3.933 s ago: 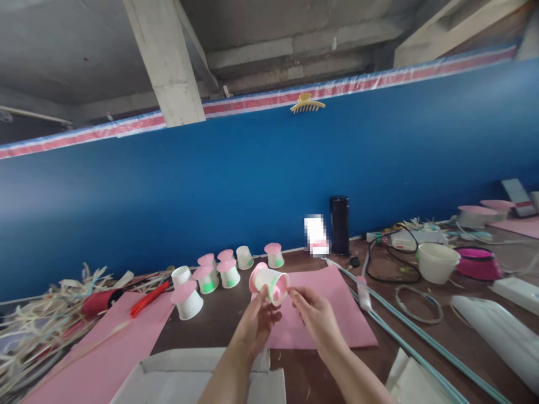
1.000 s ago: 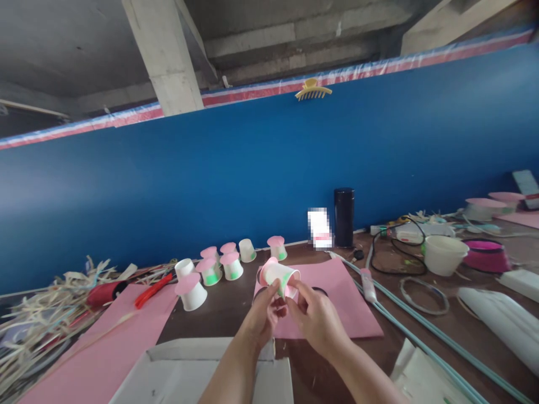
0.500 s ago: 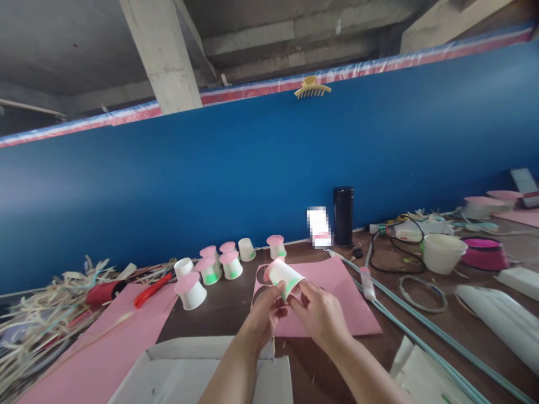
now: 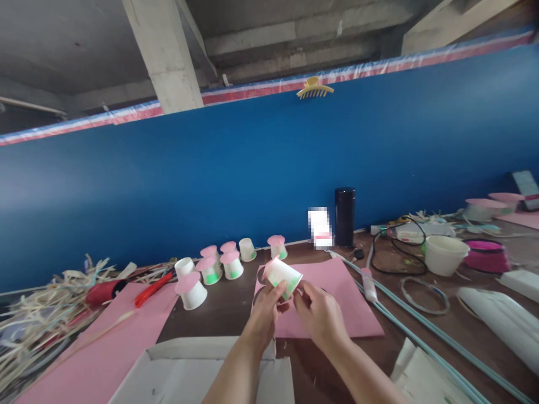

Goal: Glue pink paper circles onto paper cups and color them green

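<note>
A white paper cup (image 4: pixel 283 276) with a green patch and a pink disc on its base lies tilted between my hands, its rim toward the right. My left hand (image 4: pixel 268 307) is closed round its lower side, thumb on the wall. My right hand (image 4: pixel 319 308) is at the cup's rim with fingers bent; its fingertips are partly hidden behind the cup. Under the hands is a pink sheet (image 4: pixel 349 303) with round holes at its left. Several upturned cups stand to the left, such as one with a pink disc (image 4: pixel 193 294). Another capped cup (image 4: pixel 278 248) stands behind.
An open white box (image 4: pixel 177 376) lies in front at the left. Plant-like strips (image 4: pixel 37 314) and red-handled scissors (image 4: pixel 154 289) are farther left. A black flask (image 4: pixel 344 217), a white tub (image 4: pixel 444 255) and light-blue cables (image 4: pixel 425 331) are at the right.
The held cup has turned slightly, its rim lifting a little toward the right. My right fingers have shifted along the rim, and the view has moved very slightly.
</note>
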Available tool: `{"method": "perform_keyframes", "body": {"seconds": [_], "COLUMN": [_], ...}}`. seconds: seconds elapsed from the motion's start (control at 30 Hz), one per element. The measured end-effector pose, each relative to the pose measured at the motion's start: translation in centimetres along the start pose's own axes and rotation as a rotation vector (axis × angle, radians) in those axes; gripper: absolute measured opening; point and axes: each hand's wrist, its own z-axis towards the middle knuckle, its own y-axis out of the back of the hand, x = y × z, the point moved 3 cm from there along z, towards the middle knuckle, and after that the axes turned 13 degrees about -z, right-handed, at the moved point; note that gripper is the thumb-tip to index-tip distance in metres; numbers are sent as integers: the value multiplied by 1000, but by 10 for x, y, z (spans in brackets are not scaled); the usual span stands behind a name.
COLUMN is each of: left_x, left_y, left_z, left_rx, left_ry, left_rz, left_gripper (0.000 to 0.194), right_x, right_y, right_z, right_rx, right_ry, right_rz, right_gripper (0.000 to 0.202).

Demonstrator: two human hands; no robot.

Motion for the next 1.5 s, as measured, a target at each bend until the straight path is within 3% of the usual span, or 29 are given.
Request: {"method": "perform_keyframes", "body": {"seconds": [0.3, 0.4, 0.47, 0.53, 0.63, 0.77, 0.9, 1.17, 1.37, 1.5], "left_x": [-8, -11, -15, -22, -39, -60, -65, -61, -70, -85], "left_y": [12, 18, 24, 30, 42, 55, 61, 70, 70, 72], "left_z": [4, 6, 9, 11, 11, 7, 4, 3, -4, -10], "left_rx": [-39, -68, -112, -178, -328, -507, -637, -688, -728, -707], "left_ry": [-20, -22, -38, -61, -113, -167, -140, -15, 23, 45], "left_rz": [-88, -117, -91, 43, 474, 971, 1365, 1540, 1593, 1602], "left_gripper": [41, 41, 43, 47, 52, 49, 50, 53, 61, 42], "right_x": [0, 1, -1, -7, -15, -21, -21, -21, -20, -20], "right_y": [2, 3, 2, -2, -7, -10, -13, -13, -15, -16], "right_z": [-1, 0, 2, 5, 7, 10, 12, 10, 10, 10], "right_rx": [-19, -1, 31, 99, 197, 268, 332, 366, 374, 372], "right_ry": [10, -5, -94, -276, -497, -552, -612, -704, -747, -781], "right_rz": [128, 265, 464, 745, 1036, 1216, 1368, 1507, 1564, 1589], "right_gripper": [25, 24, 21, 19, 25, 32, 31, 23, 22, 22]}}
